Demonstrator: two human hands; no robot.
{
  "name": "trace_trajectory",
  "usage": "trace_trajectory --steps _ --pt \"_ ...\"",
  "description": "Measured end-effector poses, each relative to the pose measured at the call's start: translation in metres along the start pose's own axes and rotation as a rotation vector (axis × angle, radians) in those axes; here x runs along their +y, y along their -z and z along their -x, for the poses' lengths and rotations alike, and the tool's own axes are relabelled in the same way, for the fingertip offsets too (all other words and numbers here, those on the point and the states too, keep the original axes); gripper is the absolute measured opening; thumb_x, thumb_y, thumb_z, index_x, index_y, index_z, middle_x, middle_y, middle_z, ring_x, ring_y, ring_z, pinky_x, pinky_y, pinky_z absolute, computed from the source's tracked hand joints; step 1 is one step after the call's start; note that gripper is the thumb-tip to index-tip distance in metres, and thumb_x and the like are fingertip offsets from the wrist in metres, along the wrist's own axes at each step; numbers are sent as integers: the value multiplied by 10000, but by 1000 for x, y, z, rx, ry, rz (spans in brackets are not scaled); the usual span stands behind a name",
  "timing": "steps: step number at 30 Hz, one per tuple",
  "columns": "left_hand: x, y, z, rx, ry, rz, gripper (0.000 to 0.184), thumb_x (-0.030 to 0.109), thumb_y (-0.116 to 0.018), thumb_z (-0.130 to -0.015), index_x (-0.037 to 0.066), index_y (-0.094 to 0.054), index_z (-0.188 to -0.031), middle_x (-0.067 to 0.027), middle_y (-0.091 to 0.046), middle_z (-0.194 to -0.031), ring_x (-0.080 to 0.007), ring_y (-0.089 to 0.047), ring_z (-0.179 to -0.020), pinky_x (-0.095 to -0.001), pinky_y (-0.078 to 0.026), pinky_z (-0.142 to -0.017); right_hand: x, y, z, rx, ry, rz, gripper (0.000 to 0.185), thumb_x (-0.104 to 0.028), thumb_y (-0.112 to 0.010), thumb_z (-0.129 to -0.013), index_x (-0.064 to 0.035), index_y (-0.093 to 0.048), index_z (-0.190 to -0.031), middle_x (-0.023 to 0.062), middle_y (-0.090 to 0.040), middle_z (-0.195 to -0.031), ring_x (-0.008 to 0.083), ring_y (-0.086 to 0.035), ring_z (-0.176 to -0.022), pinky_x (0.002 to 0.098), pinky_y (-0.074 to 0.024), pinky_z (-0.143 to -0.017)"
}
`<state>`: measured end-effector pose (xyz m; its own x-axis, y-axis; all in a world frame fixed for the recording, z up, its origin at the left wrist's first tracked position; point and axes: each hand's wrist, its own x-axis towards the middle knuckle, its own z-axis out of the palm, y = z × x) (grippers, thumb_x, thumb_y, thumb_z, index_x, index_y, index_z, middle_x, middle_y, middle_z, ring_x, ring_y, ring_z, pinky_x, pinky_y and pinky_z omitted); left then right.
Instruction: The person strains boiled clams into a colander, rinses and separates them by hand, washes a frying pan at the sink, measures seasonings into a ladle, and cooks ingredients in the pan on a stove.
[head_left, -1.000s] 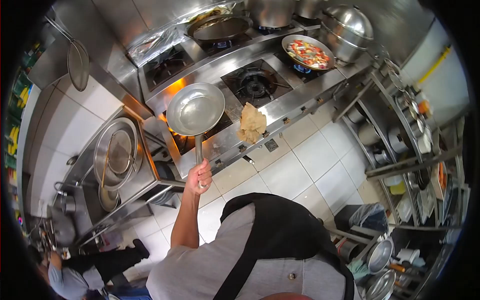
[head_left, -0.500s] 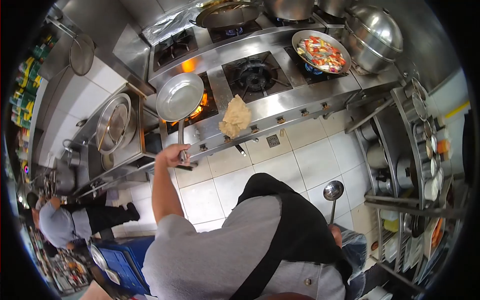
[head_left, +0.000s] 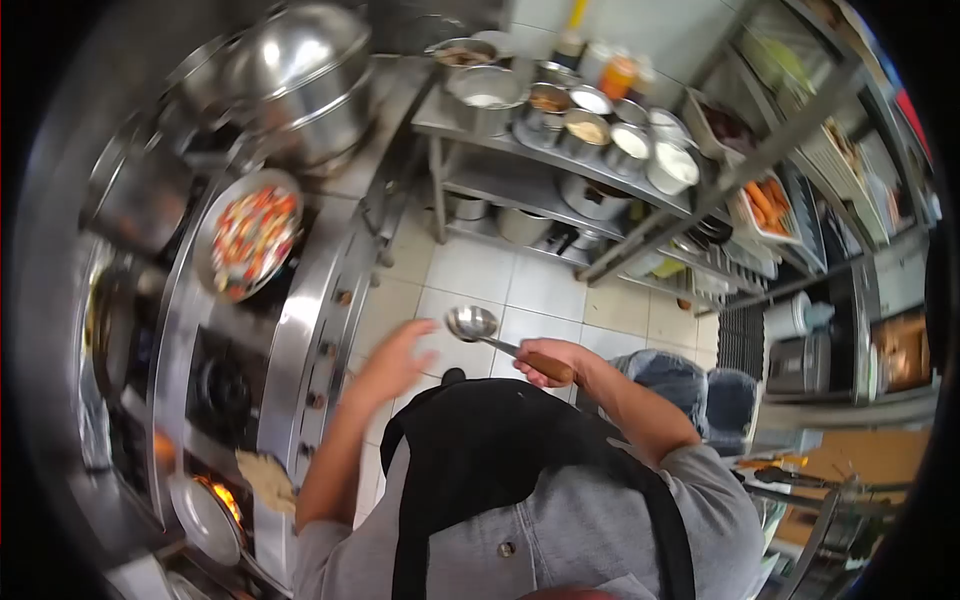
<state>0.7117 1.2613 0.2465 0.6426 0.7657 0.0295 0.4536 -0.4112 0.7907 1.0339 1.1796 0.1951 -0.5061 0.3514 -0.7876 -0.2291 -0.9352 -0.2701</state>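
Note:
My right hand [head_left: 566, 353] is wrapped round the wooden handle of a metal ladle [head_left: 471, 323], held in front of my apron with the bowl pointing left. My left hand [head_left: 398, 362] is raised near the stove's front edge, its fingers apart and somewhat blurred, with nothing in it. The ladle's bowl is close to the left fingertips, with a gap between them. At the lower left, a frying pan [head_left: 205, 522] sits over an orange flame, its handle pointing toward me. A tan cloth [head_left: 266, 481] lies on the stove front near it.
On the stove [head_left: 308, 310] stands a pan of chopped vegetables [head_left: 254, 238], with a large lidded steamer pot [head_left: 300, 95] behind. A metal shelf [head_left: 520, 160] ahead bears several containers, including a white-filled tub [head_left: 672, 168]. A crate of carrots [head_left: 768, 207] is at the right.
My view and body have turned right, toward the shelves. My left hand has let go of the frying pan's handle. My right hand has brought the ladle up in front of me.

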Motion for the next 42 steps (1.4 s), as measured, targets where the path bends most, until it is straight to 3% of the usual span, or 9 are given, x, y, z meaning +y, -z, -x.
trace_trajectory --steps 3,7,9,11,13,19,25,30,42 --pt "28 -66 -112 -79 -518 -115 367 125 -682 -833 56 -573 -1177 -175 -641 -1104 -353 -619 -1041 -427 -510 -874 -54 -11 34 19 187 -6 362 -416 -544 -927 -68 -562 -829 13 -540 -616 168 -548 -440 271 -452 -424" --pt "23 -83 -216 -127 -198 -117 153 132 -643 -830 64 -552 -933 -175 -638 -781 -415 -616 -756 -497 -479 -653 -112 48 56 -108 484 -169 404 -455 -548 -926 -58 -599 -872 8 -575 -648 171 -541 -425 276 -464 -433" --pt "22 -67 -253 -24 -37 -138 118 109 -651 -808 31 -568 -838 -183 -645 -748 -439 -600 -724 -492 -475 -633 -106 132 14 -133 188 -137 328 -358 -609 -899 -32 -626 -931 22 -618 -692 200 -613 -525 307 -509 -513" --pt "28 -42 -287 122 -6 -150 102 77 -653 -789 15 -575 -770 -168 -608 -661 -348 -613 -624 -433 -464 -588 -101 161 28 505 622 1441 280 -148 -656 -752 4 -638 -986 166 -671 -803 284 -665 -831 357 -529 -708" --pt "34 -12 -307 178 298 -64 142 92 -670 -816 16 -578 -738 -79 -560 -619 -179 -564 -585 -362 -435 -557 -159 191 61 65 225 1195 252 -252 -640 -827 -45 -671 -966 177 -683 -986 338 -638 -990 432 -498 -835" --pt "81 59 -336 639 270 530 287 91 -602 -941 100 -446 -700 43 -391 -585 -63 -386 -517 -236 -326 -466 -338 195 214 844 603 1283 183 -164 -604 -855 -71 -661 -1002 157 -698 -918 356 -669 -836 422 -520 -780" --pt "153 118 -366 460 -148 843 364 191 -492 -1011 114 -357 -682 10 -317 -531 -90 -269 -431 -265 -265 -412 -464 316 190 1548 718 1790 147 -111 -588 -806 -42 -684 -893 154 -700 -795 336 -696 -768 465 -549 -694" --pt "167 130 -384 466 -396 981 369 253 -407 -1053 124 -351 -712 14 -340 -537 -76 -282 -430 -250 -294 -432 -476 315 183 1524 458 1771 106 -94 -647 -755 -89 -722 -830 127 -724 -848 262 -724 -774 372 -574 -677" --pt "154 114 -431 456 -457 1167 386 254 -346 -1072 128 -359 -707 13 -334 -552 -92 -288 -456 -271 -324 -481 -439 298 210 1801 899 1569 73 -118 -585 -820 -49 -564 -813 133 -650 -700 322 -652 -608 446 -518 -560"
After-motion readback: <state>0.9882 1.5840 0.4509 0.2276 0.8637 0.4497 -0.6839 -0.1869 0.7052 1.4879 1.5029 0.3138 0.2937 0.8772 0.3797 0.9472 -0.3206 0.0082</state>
